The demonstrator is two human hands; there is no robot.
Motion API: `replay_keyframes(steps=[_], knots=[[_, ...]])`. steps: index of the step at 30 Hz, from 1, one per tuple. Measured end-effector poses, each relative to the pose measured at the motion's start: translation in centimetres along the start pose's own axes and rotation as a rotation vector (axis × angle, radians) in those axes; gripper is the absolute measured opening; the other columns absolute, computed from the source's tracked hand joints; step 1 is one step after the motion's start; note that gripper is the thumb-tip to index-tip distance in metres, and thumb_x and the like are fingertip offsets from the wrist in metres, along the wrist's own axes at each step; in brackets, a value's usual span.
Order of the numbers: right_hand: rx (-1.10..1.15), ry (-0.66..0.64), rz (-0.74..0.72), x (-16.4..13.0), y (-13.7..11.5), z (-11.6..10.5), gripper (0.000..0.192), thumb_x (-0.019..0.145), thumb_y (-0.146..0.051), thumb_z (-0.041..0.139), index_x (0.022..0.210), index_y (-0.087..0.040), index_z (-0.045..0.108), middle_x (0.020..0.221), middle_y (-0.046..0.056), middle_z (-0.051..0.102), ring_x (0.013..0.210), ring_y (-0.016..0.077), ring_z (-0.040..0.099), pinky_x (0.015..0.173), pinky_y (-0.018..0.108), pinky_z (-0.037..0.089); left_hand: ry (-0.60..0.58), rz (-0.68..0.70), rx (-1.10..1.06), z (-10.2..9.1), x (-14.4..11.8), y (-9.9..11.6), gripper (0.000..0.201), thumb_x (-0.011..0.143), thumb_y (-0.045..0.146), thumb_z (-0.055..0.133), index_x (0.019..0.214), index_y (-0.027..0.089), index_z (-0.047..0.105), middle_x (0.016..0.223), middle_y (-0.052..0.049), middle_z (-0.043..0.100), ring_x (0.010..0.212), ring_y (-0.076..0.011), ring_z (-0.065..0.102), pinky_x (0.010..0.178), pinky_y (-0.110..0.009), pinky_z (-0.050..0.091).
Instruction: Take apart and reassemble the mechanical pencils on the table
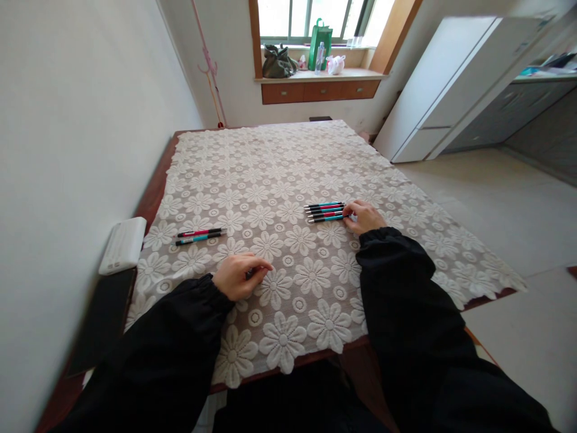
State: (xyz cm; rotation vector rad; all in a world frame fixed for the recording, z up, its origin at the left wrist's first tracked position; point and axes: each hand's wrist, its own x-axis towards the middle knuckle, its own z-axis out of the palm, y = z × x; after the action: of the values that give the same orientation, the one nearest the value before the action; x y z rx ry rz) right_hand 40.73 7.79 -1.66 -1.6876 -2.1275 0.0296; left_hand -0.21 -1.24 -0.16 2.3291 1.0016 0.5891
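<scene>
The right hand [363, 216] rests its fingers on a row of five pens [325, 212]. The left hand [238, 275] curls round a small dark thing, seemingly another pen, near two pens [201, 236] set apart; sorting seems underway, needing careful alignment.

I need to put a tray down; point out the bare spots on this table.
The far half of the tablecloth, beyond the five pens, is bare. So is the near patch between the left hand and right hand. It is crowded by the two pens and white box at left.
</scene>
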Motion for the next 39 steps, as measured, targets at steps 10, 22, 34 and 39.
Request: replay_keyframes(steps=[10,22,34,39], knots=[[0.008,-0.011,0.057,-0.1,-0.5,0.1,0.012,0.078,-0.021,0.065,0.089,-0.021,0.07,0.092,0.006,0.066,0.079,0.0216,0.062,0.078,0.035,0.05,0.0,-0.022,-0.007,0.1,0.1,0.0,0.021,0.094,0.025,0.057,0.1,0.022,0.077,0.077,-0.001,0.073,0.067,-0.0128,0.063,0.063,-0.023,0.047],[-0.015,0.007,0.084,-0.1,-0.7,0.1,0.013,0.078,-0.022,0.067,0.09,-0.023,0.071,0.098,0.006,0.066,0.081,0.0217,0.063,0.075,0.034,0.05,-0.013,-0.053,-0.008,0.1,0.1,0.0,0.022,0.095,0.027,0.056,0.101,0.023,0.076,0.08,-0.001,0.074,0.07,-0.0132,0.064,0.067,-0.025,0.047],[-0.015,-0.004,0.076,-0.1,-0.9,0.1,0.013,0.079,-0.022,0.067,0.092,-0.023,0.072,0.1,0.005,0.068,0.079,0.0212,0.064,0.076,0.034,0.05,-0.009,-0.061,-0.015,0.2,0.1,-0.1,0.022,0.096,0.029,0.056,0.101,0.023,0.076,0.078,-0.001,0.073,0.067,-0.0125,0.063,0.064,-0.024,0.047],[-0.048,0.021,0.102,-0.3,-1.2,0.2,0.011,0.082,-0.024,0.066,0.091,-0.023,0.071,0.101,0.005,0.069,0.078,0.0211,0.063,0.072,0.034,0.049,-0.011,-0.059,-0.008,0.1,0.1,0.0,0.021,0.095,0.027,0.056,0.102,0.023,0.076,0.079,-0.001,0.074,0.068,-0.0127,0.063,0.065,-0.024,0.047]])
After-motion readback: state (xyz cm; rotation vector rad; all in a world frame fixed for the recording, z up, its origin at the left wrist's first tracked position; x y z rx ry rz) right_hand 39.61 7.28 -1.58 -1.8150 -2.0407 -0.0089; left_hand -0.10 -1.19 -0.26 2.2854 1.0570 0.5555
